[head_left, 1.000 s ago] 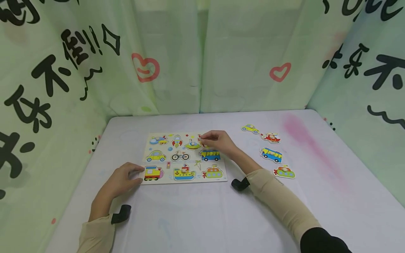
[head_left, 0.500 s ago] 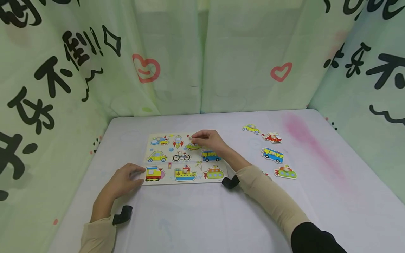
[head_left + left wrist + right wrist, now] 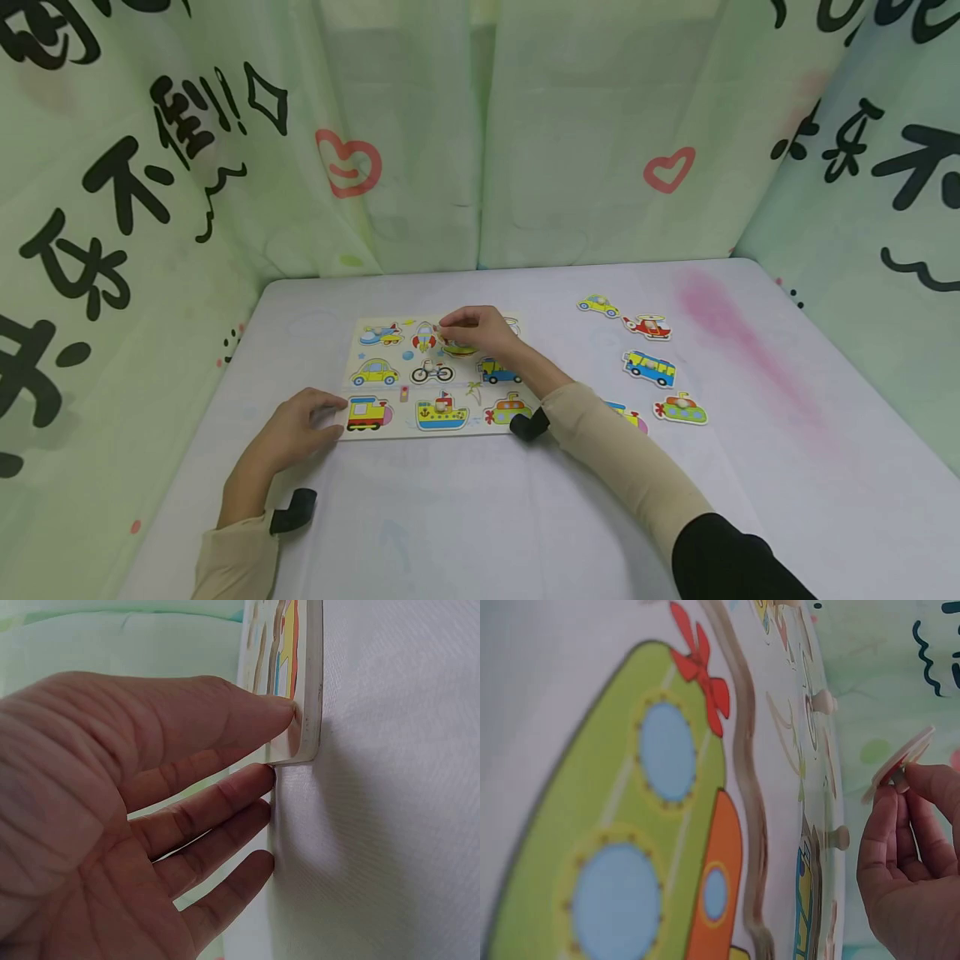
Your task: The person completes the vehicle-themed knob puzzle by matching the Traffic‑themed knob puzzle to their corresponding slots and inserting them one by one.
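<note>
In the head view my right hand (image 3: 480,332) is over the top row of the puzzle board (image 3: 403,421), beside the rocket picture (image 3: 423,337) and partly covering the flying saucer (image 3: 459,348). My fingertips pinch a flat puzzle piece (image 3: 915,746) by its knob (image 3: 898,778) in the right wrist view. It is tilted and seen edge-on, so its picture is hidden. My left hand (image 3: 300,429) is at the board's near left corner. In the left wrist view its thumb (image 3: 255,720) rests on that corner, the other fingers extended beside it.
To the board's right lie loose pieces: a yellow car (image 3: 597,306), a red helicopter (image 3: 649,327), a bus (image 3: 649,368) and a green submarine (image 3: 681,409). Another piece (image 3: 637,422) is half hidden by the right sleeve. A printed curtain (image 3: 405,167) stands behind the white table (image 3: 420,517).
My right hand has moved left along the board's top row, from the upper right corner past the saucer toward the rocket. The partly hidden loose piece now shows. My left hand stays at the corner.
</note>
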The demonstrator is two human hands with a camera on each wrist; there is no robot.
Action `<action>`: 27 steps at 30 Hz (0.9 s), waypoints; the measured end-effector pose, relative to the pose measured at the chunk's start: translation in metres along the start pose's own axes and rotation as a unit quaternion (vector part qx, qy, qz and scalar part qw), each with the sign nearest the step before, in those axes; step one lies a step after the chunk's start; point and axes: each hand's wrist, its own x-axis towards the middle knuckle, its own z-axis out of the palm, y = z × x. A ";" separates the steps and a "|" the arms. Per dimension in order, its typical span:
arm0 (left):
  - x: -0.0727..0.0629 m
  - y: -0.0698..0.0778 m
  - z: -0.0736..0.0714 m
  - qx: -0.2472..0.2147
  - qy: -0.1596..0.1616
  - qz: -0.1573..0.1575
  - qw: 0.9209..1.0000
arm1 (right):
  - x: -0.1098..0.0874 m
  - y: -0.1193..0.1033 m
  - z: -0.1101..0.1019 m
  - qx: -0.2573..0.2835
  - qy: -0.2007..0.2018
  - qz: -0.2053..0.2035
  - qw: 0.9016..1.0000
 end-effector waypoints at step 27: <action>-0.002 -0.001 0.001 0.006 0.008 0.005 1.000 | 0.028 -0.009 0.027 -0.157 -0.036 -0.042 0.986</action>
